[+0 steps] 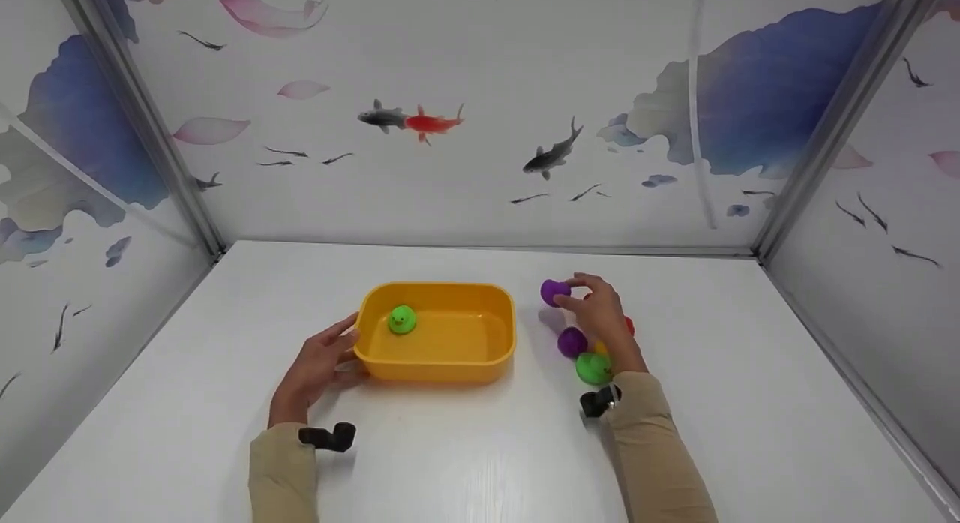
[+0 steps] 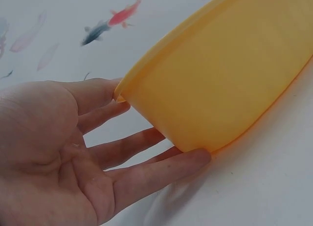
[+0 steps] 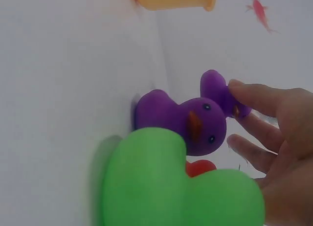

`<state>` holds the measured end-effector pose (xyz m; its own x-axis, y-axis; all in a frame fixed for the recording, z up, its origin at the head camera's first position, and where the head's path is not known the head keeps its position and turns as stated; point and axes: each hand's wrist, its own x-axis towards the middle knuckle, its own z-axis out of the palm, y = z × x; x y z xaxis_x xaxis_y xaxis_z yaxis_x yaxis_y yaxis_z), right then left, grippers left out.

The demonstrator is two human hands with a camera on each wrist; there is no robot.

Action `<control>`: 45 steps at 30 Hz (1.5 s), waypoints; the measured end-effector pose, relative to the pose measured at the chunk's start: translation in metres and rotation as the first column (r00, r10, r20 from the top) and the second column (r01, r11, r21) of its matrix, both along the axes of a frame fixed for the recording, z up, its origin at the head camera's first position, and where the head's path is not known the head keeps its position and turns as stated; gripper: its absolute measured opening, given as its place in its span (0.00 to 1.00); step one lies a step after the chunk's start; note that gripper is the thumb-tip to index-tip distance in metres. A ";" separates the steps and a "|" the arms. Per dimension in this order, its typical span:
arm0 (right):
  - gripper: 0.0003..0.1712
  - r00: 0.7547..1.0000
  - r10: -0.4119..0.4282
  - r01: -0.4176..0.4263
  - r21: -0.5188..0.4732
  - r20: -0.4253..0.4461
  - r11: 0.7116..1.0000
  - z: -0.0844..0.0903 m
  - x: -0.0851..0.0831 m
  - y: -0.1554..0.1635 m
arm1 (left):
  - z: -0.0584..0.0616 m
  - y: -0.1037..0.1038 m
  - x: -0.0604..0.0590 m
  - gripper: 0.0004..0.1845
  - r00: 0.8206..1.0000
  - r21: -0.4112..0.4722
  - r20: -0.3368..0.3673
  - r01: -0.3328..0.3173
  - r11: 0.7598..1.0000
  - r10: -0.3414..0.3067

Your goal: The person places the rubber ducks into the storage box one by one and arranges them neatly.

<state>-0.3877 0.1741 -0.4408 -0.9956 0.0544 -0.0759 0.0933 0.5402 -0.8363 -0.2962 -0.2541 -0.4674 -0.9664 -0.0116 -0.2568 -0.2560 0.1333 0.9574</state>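
A small purple rubber duck (image 1: 554, 291) sits right of centre in the head view, pinched at the fingertips of the right hand (image 1: 602, 315). Just below that hand on the white table (image 1: 465, 448) lie a second purple duck (image 1: 571, 342) and a green duck (image 1: 593, 368), with a bit of red toy (image 1: 629, 326) showing at the hand's far edge. The right wrist view shows these ducks close up, crowded together. Left of them, at centre frame, stands a yellow tub (image 1: 439, 362) with another green duck (image 1: 402, 320) inside. The left hand (image 1: 319, 365) rests against the tub's left end, fingers straight and relaxed, touching its wall and rim.
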 end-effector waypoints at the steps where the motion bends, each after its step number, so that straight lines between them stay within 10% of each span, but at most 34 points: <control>1: 0.27 1.000 -0.010 0.010 -0.006 0.005 1.000 0.002 0.000 -0.001 | 0.000 0.000 0.000 0.31 1.000 -0.002 0.000 0.002 1.000 -0.002; 9: 0.28 1.000 -0.002 0.004 -0.150 0.014 0.989 0.013 0.001 -0.007 | 0.002 0.001 -0.002 0.31 1.000 -0.023 -0.006 0.001 1.000 -0.001; 17: 0.25 0.998 0.046 -0.055 -0.398 -0.032 0.916 0.013 0.002 -0.014 | 0.004 0.002 -0.001 0.31 1.000 -0.026 -0.010 0.011 1.000 -0.012; 30: 0.27 0.983 0.141 -0.174 -0.334 -0.122 0.926 0.016 0.010 -0.028 | 0.004 0.000 0.003 0.31 1.000 -0.026 -0.011 0.010 1.000 -0.010; 45: 0.26 0.977 0.213 -0.215 -0.184 -0.031 0.959 0.036 0.011 -0.065 | 0.001 0.002 0.002 0.31 1.000 -0.015 -0.006 0.005 1.000 -0.005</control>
<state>-0.3762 0.1091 -0.4047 -0.9833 -0.1743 -0.0533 -0.0176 0.3817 -0.9241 -0.2942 -0.2523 -0.4662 -0.9679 -0.0101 -0.2509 -0.2496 0.1487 0.9569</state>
